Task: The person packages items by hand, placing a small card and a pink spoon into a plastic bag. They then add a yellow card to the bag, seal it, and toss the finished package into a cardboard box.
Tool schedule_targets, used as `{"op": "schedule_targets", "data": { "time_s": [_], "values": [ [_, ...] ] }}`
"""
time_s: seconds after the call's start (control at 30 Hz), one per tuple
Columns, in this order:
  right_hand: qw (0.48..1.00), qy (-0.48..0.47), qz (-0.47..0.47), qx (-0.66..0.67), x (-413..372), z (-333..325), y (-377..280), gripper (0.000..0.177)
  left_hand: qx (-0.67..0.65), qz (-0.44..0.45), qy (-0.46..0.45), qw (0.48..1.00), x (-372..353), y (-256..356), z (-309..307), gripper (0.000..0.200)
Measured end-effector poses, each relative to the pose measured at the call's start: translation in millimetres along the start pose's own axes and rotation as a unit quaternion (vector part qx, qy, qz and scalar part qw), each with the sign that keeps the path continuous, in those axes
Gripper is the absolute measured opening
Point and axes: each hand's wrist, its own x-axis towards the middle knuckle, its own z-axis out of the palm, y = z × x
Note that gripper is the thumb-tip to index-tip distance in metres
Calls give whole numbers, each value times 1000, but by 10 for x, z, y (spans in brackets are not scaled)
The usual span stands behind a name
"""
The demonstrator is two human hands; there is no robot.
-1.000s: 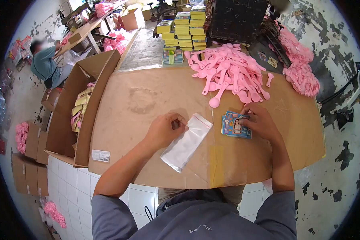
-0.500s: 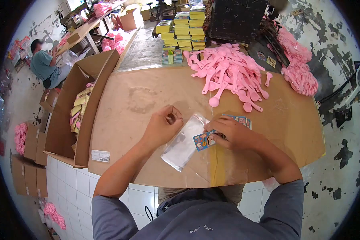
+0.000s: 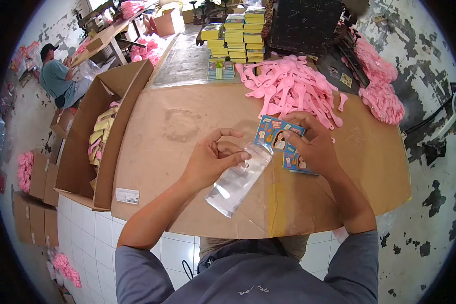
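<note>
The right hand (image 3: pixel 314 147) had carried 1 printed card (image 3: pixel 276 134) up from over the clear bag (image 3: pixel 238 182) to just beyond its mouth, pinched between thumb and fingers. The left hand (image 3: pixel 210 162) gripped the bag's top edge, raising it off the cardboard table (image 3: pixel 187 116). The card was outside the bag, so filling seemed not yet done. More cards (image 3: pixel 295 163) lay under the right hand, with pink spoons (image 3: pixel 289 86) heaped behind.
</note>
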Motion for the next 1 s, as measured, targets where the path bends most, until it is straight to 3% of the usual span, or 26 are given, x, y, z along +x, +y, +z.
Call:
{"op": "schedule_targets", "data": {
  "time_s": [0.1,0.2,0.3,0.4,0.5,0.6,0.8,0.9,0.93,1.0],
  "values": [
    [999,-14,-42,-8,-5,-14,27,34,26,2,-7,1000,-14,-14,30,44],
    [966,-100,-119,-206,1,-113,-11,35,32,-3,0,999,-23,-45,73,48],
    [956,-165,-85,-229,-31,-5,-99,33,105,36,-37,993,-53,-71,95,49],
    [984,-121,-28,-131,-122,192,-142,30,168,47,-52,983,-76,-78,118,49],
    [999,0,8,-36,-104,188,109,29,161,35,-11,986,-69,-48,121,48],
    [991,-58,14,-120,-161,111,85,25,104,44,6,994,-47,-70,104,47],
    [946,-189,-151,-218,-127,-1,130,21,120,45,-9,992,-48,-111,107,38],
    [909,-42,-110,-400,18,-553,264,20,83,45,21,995,-11,-133,85,34],
    [861,37,-70,-502,-6,-704,304,18,81,27,25,996,-15,-121,84,34],
    [841,19,42,-539,-78,-948,367,21,78,-7,36,996,-16,-77,69,33]
  ]
}}
